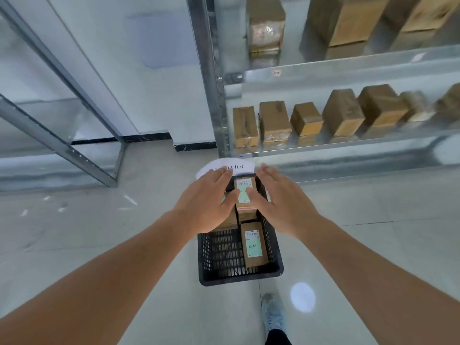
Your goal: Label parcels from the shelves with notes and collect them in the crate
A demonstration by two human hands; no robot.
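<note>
A black plastic crate stands on the floor below me. A brown parcel with a barcode label and a green note lies on top of other parcels at the crate's far end. My left hand and my right hand hover over it with straight fingers, both thumbs touching the green note. A second labelled parcel lies along the crate's right side. Another parcel sits mostly hidden under my left hand.
A metal shelf at the right carries a row of brown parcels, with bigger boxes on the level above. A white printed sheet lies behind the crate. An empty metal rack stands left. My shoe is near the crate.
</note>
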